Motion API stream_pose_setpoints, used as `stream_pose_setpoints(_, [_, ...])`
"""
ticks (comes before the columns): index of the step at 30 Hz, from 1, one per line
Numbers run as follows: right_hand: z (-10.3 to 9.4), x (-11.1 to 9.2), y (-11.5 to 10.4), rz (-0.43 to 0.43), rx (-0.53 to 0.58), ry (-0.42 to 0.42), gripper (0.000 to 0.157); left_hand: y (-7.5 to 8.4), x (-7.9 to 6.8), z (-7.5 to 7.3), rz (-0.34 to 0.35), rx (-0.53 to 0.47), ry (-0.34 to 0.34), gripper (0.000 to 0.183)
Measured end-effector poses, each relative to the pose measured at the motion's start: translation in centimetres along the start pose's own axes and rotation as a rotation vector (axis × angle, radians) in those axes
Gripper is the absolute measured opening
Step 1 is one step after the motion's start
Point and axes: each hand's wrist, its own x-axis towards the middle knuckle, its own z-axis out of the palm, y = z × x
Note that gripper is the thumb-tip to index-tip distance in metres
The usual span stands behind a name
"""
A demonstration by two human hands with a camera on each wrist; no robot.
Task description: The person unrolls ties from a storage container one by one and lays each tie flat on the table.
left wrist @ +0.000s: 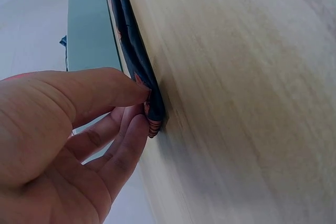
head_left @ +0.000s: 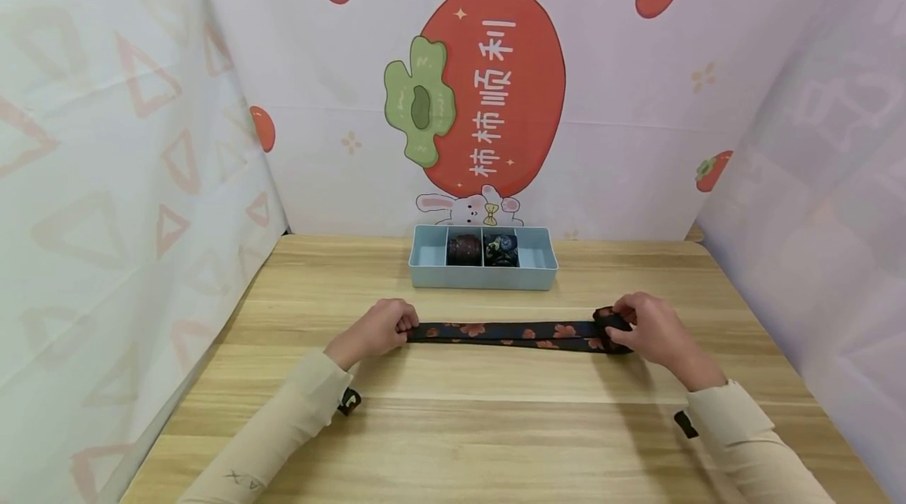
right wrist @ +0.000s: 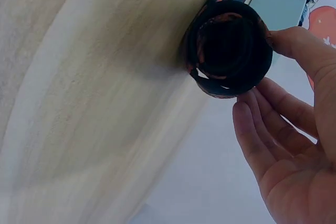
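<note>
Tie with red flowers (head_left: 524, 330), held at both ends

Closest to us, we see two cream sleeves (head_left: 283, 417), each with a small black piece (head_left: 349, 401) by the cuff. Next come the hands. Our left hand (head_left: 382, 325) pinches one end of the tie with its thumb and fingers. Our right hand (head_left: 654, 327) grips the other end, which is curled up into a round roll (right wrist: 220, 19). Between our hands the dark tie runs straight across the wooden bench (head_left: 453, 433), in two strips side by side.

Past the tie we find a light blue box (head_left: 481, 277) with four parts in a row. In its two middle parts sit a dark brown-red roll (head_left: 465, 250) and, right beside it, a dark blue patterned roll (head_left: 501, 250). Farthest away hangs a white cloth (head_left: 609, 134), where we spot a big red fruit (head_left: 527, 95) and a bunny (head_left: 467, 211).
</note>
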Motion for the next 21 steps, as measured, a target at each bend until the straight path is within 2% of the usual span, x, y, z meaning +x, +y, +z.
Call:
stream_pose_setpoints(6, [-0.2, 0.2, -0.3, -0.006, -0.020, -0.008, 0.032, 0.2, -0.2, -0.2, -0.001, -0.003, -0.005, 0.020])
stream_pose_setpoints(13, [-0.1, 0.9, -1.8, -0.075, -0.056, -0.013, 0.031, 0.4, -0.3, -0.3, 0.002, -0.003, -0.007, 0.020])
stream_pose_setpoints(21, [0.7, 1.1, -2.0, -0.051, -0.034, -0.015, 0.034, 0.3, -0.3, -0.3, -0.006, -0.009, -0.013, 0.020])
